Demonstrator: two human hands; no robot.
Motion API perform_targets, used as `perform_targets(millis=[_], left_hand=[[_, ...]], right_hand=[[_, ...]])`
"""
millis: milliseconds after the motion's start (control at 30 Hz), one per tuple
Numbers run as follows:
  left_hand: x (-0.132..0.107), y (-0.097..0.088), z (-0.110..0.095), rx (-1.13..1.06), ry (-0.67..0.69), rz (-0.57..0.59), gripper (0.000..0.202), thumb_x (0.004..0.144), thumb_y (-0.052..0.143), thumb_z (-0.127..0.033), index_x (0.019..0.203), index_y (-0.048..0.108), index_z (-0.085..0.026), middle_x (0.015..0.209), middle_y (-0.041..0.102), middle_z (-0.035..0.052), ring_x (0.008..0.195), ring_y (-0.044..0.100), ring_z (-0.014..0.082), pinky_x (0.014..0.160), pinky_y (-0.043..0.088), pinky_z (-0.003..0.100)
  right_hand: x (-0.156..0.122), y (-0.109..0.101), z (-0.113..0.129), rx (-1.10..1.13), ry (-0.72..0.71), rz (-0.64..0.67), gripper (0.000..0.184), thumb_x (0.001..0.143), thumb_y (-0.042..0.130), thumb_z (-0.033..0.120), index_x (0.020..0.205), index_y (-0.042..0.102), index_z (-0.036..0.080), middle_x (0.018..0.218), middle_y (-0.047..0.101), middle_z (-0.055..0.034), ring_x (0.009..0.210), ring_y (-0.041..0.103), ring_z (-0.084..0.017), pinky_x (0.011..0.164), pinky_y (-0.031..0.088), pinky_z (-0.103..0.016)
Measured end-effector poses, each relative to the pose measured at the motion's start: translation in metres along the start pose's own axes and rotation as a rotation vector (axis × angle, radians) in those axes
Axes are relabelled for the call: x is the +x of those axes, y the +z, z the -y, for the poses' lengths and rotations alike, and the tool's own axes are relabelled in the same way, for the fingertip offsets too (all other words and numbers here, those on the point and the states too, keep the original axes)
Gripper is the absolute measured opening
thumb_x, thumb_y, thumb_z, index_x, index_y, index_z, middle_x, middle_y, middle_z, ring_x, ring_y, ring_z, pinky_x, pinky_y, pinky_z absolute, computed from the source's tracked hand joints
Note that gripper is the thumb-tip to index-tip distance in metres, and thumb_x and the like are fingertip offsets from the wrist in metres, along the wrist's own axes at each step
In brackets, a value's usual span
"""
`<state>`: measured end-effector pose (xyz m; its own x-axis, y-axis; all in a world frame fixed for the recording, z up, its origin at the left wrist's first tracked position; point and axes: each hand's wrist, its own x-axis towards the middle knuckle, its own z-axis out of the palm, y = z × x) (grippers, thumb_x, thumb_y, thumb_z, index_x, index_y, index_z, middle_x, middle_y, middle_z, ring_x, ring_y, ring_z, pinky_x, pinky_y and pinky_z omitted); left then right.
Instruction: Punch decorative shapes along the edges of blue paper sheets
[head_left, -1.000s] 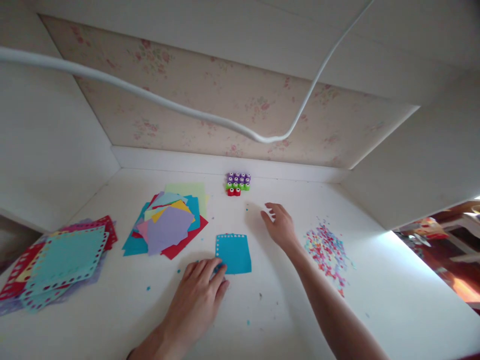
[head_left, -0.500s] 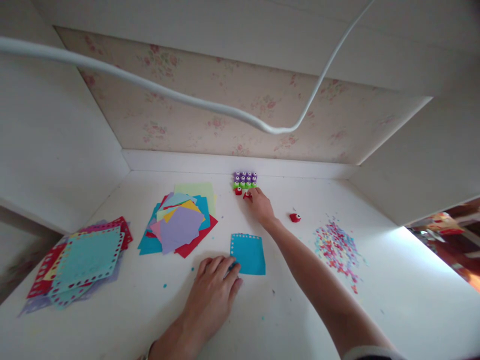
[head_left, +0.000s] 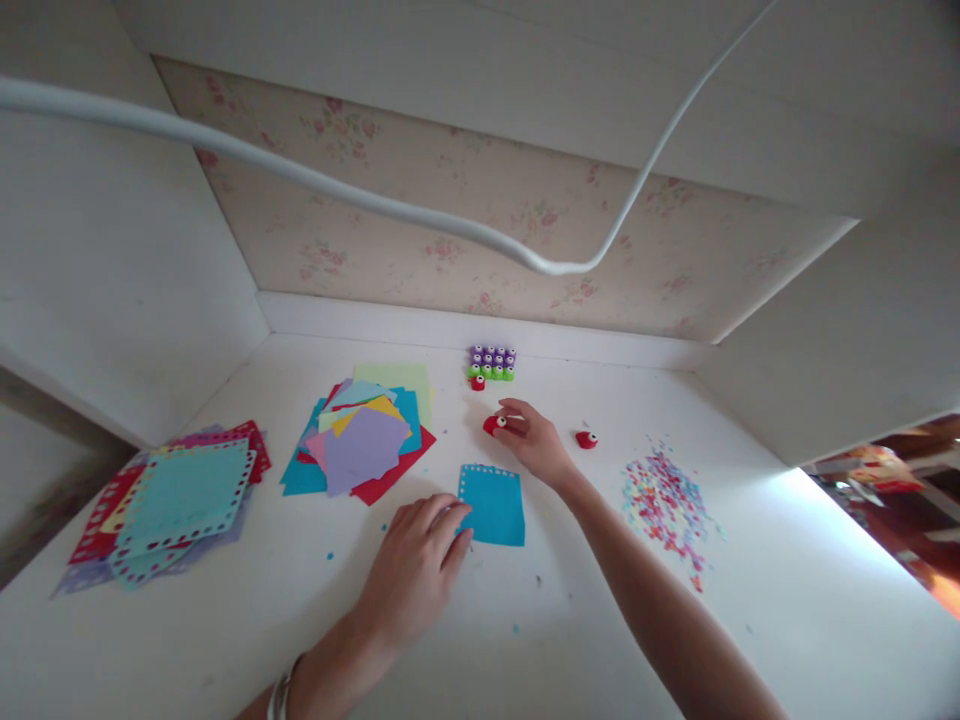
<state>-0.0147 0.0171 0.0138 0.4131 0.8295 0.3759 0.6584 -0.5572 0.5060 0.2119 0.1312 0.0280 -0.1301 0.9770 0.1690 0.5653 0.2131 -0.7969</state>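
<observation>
A blue square of paper (head_left: 495, 510) lies in front of me, small holes punched along its top and upper left edges. My left hand (head_left: 420, 550) rests at its lower left side, fingers loosely bent and spread, fingertips at the paper's edge. Beyond the sheet, my right hand (head_left: 534, 440) pinches a small red craft punch (head_left: 493, 426) with a white button, just above or on the table. A second red punch (head_left: 478, 383) stands before a block of purple and green punches (head_left: 492, 362) at the back. Another red punch (head_left: 586, 440) lies to the right.
Coloured paper sheets (head_left: 367, 450) are piled left of centre. Farther left is a stack of hole-edged sheets (head_left: 187, 500). Confetti bits (head_left: 664, 505) are heaped on the right. A white cable (head_left: 420, 213) hangs across the view above the white table (head_left: 600, 640).
My right hand has drawn a red punch away from the block toward the blue paper. My left hand has shifted slightly left along the paper's edge. The view has moved a little.
</observation>
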Motion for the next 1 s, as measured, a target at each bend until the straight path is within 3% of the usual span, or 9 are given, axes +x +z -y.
perform_targets(millis=[100,200,333,433,567,667,767,867,1000], left_hand=[[0.002,0.000,0.009,-0.078,-0.059,-0.107,0.035,0.098,0.056,-0.030,0.131,0.053,-0.021,0.126,0.062,0.0110,0.118,0.059,0.0273,0.101,0.050,0.046],[0.002,0.001,0.013,-0.177,-0.058,-0.090,0.042,0.096,0.060,-0.030,0.136,0.049,-0.023,0.129,0.062,0.0097,0.121,0.058,0.0253,0.102,0.050,0.042],[0.001,0.000,0.008,-0.273,-0.058,0.027,0.041,0.092,0.065,-0.022,0.131,0.055,-0.027,0.124,0.066,0.0058,0.114,0.063,0.0230,0.098,0.054,0.038],[0.002,-0.002,0.002,-0.318,-0.091,0.060,0.040,0.090,0.067,-0.022,0.128,0.058,-0.027,0.124,0.066,0.0051,0.112,0.064,0.0235,0.097,0.054,0.038],[0.004,-0.005,-0.001,-0.428,-0.181,0.114,0.021,0.093,0.060,-0.022,0.114,0.062,-0.026,0.110,0.071,0.0021,0.100,0.069,0.0200,0.089,0.057,0.034],[0.004,-0.004,0.002,-0.506,-0.253,0.116,0.017,0.093,0.061,-0.024,0.109,0.060,-0.024,0.105,0.073,0.0027,0.095,0.071,0.0197,0.087,0.058,0.032],[0.003,0.000,0.007,-0.502,-0.256,0.087,0.023,0.094,0.060,-0.027,0.117,0.059,-0.024,0.113,0.072,0.0051,0.101,0.071,0.0207,0.090,0.058,0.034],[0.001,0.004,0.013,-0.438,-0.218,0.041,0.035,0.095,0.059,-0.029,0.129,0.057,-0.025,0.123,0.069,0.0077,0.108,0.069,0.0219,0.094,0.057,0.037],[0.002,0.006,0.017,-0.428,-0.217,0.020,0.026,0.094,0.062,-0.032,0.119,0.066,-0.024,0.115,0.072,0.0072,0.104,0.070,0.0218,0.091,0.059,0.036]], right_hand=[[-0.038,0.008,0.024,0.365,-0.004,0.221,0.050,0.083,0.071,0.031,0.127,0.047,0.027,0.112,0.067,-0.0042,0.096,0.071,-0.020,0.079,0.058,-0.033],[-0.071,0.018,0.039,0.731,0.094,0.384,0.047,0.080,0.078,0.032,0.117,0.049,0.029,0.113,0.063,-0.0020,0.089,0.071,-0.017,0.074,0.058,-0.030],[-0.090,0.027,0.042,0.820,0.154,0.410,0.042,0.084,0.075,0.032,0.114,0.046,0.028,0.092,0.069,0.0005,0.087,0.071,-0.017,0.077,0.055,-0.031],[-0.094,0.025,0.040,0.807,0.177,0.421,0.048,0.084,0.076,0.033,0.119,0.043,0.029,0.092,0.071,-0.0004,0.091,0.071,-0.019,0.080,0.056,-0.034],[-0.094,0.017,0.034,0.582,0.068,0.349,0.042,0.089,0.069,0.037,0.124,0.048,0.030,0.109,0.070,-0.0050,0.104,0.069,-0.023,0.089,0.055,-0.042],[-0.091,0.011,0.021,0.051,-0.069,0.068,0.033,0.092,0.062,0.036,0.124,0.058,0.027,0.132,0.060,-0.0102,0.124,0.056,-0.027,0.105,0.045,-0.050],[-0.086,0.008,0.010,-0.343,-0.073,-0.002,0.042,0.092,0.061,0.036,0.132,0.058,0.023,0.141,0.054,-0.0141,0.135,0.044,-0.033,0.113,0.032,-0.055],[-0.083,0.004,0.007,-0.397,0.022,0.057,0.044,0.090,0.063,0.032,0.132,0.059,0.021,0.133,0.061,-0.0132,0.126,0.050,-0.032,0.109,0.036,-0.051],[-0.083,-0.007,0.007,-0.310,0.201,0.051,0.044,0.079,0.070,0.026,0.122,0.064,0.020,0.102,0.071,-0.0102,0.099,0.062,-0.030,0.091,0.047,-0.045]])
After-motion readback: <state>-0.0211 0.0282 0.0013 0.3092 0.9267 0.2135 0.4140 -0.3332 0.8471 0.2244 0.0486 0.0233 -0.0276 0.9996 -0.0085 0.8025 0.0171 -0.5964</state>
